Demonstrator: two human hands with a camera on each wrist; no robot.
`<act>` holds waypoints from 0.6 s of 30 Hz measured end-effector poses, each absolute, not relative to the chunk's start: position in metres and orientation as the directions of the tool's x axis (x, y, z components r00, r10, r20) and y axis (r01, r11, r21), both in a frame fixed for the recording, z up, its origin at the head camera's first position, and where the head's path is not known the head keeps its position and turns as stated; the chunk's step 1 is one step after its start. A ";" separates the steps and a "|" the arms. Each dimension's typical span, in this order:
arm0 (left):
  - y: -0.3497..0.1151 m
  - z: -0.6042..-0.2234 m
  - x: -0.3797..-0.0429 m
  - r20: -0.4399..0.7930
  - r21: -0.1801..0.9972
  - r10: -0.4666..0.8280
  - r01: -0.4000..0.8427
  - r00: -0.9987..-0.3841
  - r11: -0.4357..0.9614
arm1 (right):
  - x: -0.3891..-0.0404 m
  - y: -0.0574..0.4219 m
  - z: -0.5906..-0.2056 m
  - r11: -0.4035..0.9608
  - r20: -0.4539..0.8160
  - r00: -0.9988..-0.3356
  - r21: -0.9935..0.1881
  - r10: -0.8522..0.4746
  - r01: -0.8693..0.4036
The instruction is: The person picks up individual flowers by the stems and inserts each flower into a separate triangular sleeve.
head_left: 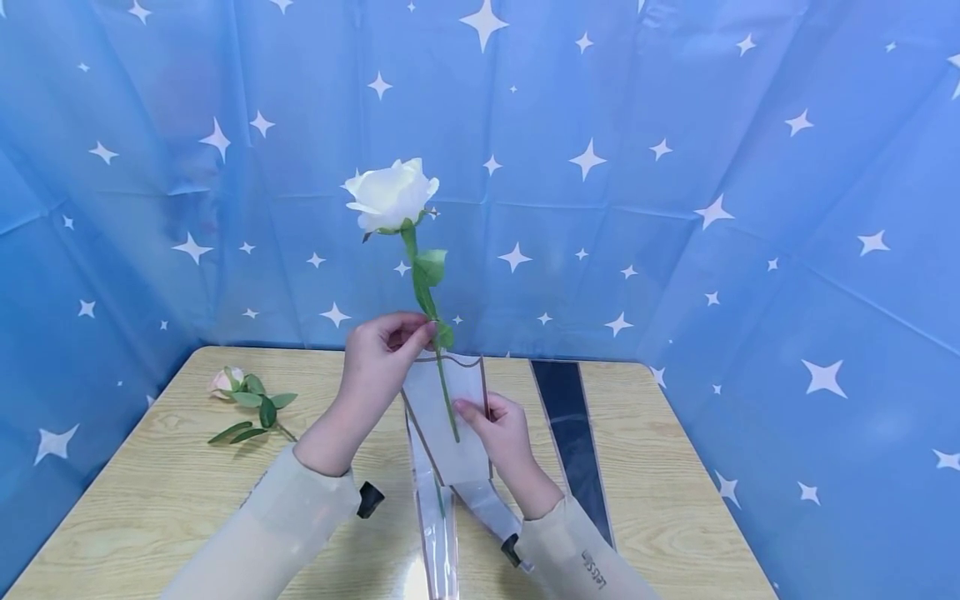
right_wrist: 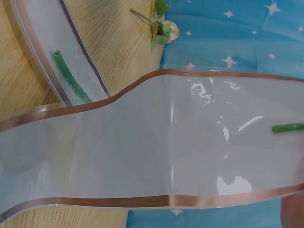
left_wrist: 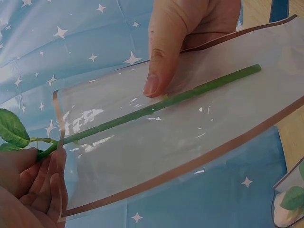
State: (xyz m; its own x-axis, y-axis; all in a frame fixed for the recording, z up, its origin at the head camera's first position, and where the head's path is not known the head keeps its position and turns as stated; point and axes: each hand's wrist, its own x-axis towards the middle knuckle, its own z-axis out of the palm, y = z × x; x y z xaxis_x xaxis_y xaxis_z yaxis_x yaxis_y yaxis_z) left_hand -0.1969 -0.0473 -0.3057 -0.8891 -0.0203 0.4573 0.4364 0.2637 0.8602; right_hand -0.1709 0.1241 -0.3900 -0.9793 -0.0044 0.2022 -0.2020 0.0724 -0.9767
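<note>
My left hand (head_left: pixel 382 354) pinches the green stem of a white artificial rose (head_left: pixel 393 196) just below its leaves, at the mouth of a flower sleeve (head_left: pixel 468 383). This sleeve is whitish plastic with a brown border. Its right edge is held by my right hand (head_left: pixel 502 429), thumb on the front face. The stem (left_wrist: pixel 209 86) runs down along the sleeve, with glints of plastic beside it, and its cut end shows partway down. The sleeve's lower part (right_wrist: pixel 133 142) bends toward the table in the right wrist view. The rose's bloom is outside, above the mouth.
Under the held sleeve, another sleeve (head_left: pixel 442 550) lies on the wooden table (head_left: pixel 675 483) with a green stem (right_wrist: pixel 70 78) in it. A pale pink rose (head_left: pixel 227 382) lies at left. At right lies a black strip with brown edges (head_left: pixel 573 442). A blue starry curtain surrounds the table.
</note>
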 end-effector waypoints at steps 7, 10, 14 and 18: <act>-0.048 -0.305 -0.197 0.480 0.861 -0.053 0.459 -0.876 0.220 | -0.171 0.125 -0.391 0.069 0.210 -0.978 -0.975 -0.007 -0.210; -0.047 -0.305 -0.197 0.491 0.854 -0.041 0.471 -0.870 0.223 | -0.171 0.125 -0.391 0.062 0.210 -0.978 -0.976 -0.005 -0.210; -0.047 -0.305 -0.196 0.493 0.846 -0.006 0.478 -0.870 0.238 | -0.171 0.125 -0.391 0.055 0.214 -0.977 -0.975 -0.007 -0.214; -0.047 -0.304 -0.195 0.481 0.843 0.012 0.466 -0.877 0.269 | -0.172 0.125 -0.391 0.044 0.220 -0.975 -0.974 -0.009 -0.220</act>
